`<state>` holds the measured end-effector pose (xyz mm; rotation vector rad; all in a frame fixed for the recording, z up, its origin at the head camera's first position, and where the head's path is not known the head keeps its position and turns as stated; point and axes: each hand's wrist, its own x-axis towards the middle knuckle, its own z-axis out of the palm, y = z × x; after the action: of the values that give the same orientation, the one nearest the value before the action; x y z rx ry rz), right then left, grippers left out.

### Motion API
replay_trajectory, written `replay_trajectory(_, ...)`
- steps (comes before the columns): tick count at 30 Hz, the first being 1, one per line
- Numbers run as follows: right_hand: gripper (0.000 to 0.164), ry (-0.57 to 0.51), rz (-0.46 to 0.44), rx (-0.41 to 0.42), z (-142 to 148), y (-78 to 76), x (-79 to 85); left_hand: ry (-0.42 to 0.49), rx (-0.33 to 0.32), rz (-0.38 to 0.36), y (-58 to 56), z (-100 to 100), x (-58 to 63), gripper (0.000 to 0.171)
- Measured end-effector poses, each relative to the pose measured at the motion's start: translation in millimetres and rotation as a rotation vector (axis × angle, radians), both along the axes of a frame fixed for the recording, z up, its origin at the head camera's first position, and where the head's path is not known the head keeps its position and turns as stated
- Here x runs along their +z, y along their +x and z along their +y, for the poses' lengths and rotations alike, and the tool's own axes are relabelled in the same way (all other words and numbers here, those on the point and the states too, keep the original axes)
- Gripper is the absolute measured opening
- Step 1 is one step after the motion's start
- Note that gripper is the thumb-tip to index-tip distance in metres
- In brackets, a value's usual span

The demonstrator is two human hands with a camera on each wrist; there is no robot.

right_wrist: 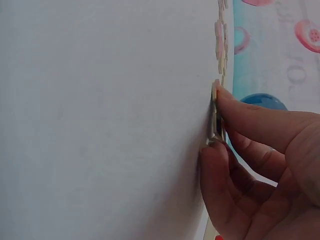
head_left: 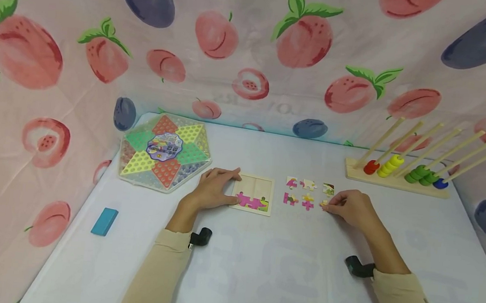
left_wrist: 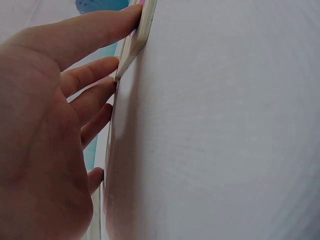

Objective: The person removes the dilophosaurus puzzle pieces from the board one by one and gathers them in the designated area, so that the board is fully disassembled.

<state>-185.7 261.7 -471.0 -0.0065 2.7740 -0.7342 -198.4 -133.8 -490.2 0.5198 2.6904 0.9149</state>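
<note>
Five loose pieces [head_left: 308, 204] lie in two rows on the white table [head_left: 267, 272], right of the wood frame [head_left: 261, 187]. Pink and green bits [head_left: 249, 201] fill the near part of the frame. The left hand [head_left: 210, 191] has a wide grip — thumb and fingers touch the frame's left side. The right hand [head_left: 353, 208] has a narrow grip — it pinches one piece [head_left: 324, 204] at the near right end. A star game [head_left: 166, 174] sits far left, a blue block [head_left: 104, 222] left, and a bead rack [head_left: 394, 183] far right.

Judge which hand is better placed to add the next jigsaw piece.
Likely the right hand: it pinches a jigsaw piece, while the left hand rests against the wooden puzzle tray, away from the loose pieces.
</note>
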Motion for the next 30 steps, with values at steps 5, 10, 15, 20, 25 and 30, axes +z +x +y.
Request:
replay_trajectory(5,0.025,0.011,-0.021,0.009,-0.7,-2.5,3.0,0.008,0.0,0.002,-0.5,0.3,-1.1,0.056)
replay_trajectory(10,0.03,0.042,-0.021,0.009,-0.4,-4.5,3.9,0.008,-0.001,0.004,-1.9,0.1,-3.1,0.059)
replay_trajectory(15,0.04,0.057,-0.03,-0.012,0.5,-7.3,1.1,0.008,-0.002,0.004,-1.9,0.0,-2.5,0.059)
replay_trajectory(20,0.036,0.054,-0.032,-0.009,-0.2,-6.4,0.3,0.005,0.001,-0.004,-1.3,0.0,-0.2,0.06)
replay_trajectory(25,0.028,0.043,-0.016,0.019,-2.9,-4.2,2.6,0.006,0.0,-0.005,-0.9,0.1,1.6,0.061)
replay_trajectory(30,0.024,0.038,-0.013,0.045,-6.7,-2.6,5.8,0.011,-0.012,-0.015,-1.0,-0.9,3.6,0.071)
